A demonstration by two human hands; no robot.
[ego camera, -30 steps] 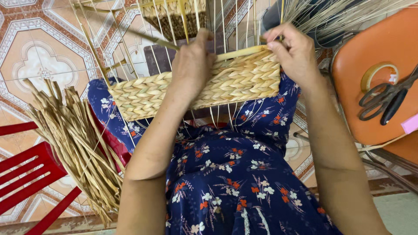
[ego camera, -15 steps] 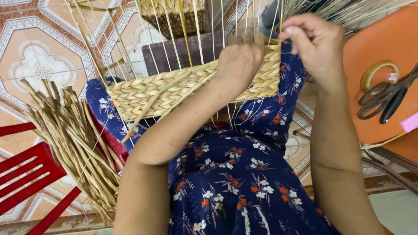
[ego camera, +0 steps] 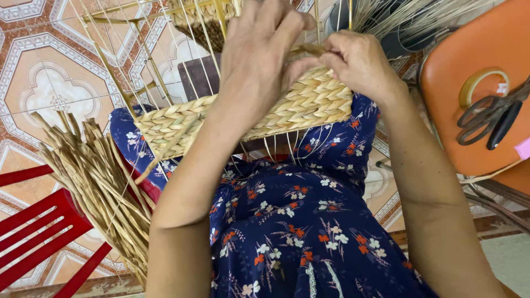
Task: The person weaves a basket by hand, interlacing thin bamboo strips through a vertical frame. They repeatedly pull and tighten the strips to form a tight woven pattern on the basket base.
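We see the left hand (ego camera: 259,49) and right hand (ego camera: 356,63) both pinching one straw strand (ego camera: 309,51) above the woven band (ego camera: 254,113); pulled too hard, it could snap or slacken the weave.

Both forearms are bare from elbow to wrist — no sleeves, watch, or bracelets in view. The left hand (ego camera: 259,47) and the right hand (ego camera: 359,63) carry no visible rings or gloves. Over the lap lies a navy-blue cotton dress with small white, orange and red flowers (ego camera: 298,232) — its print scattered evenly, with a thin pale seam running down the front.
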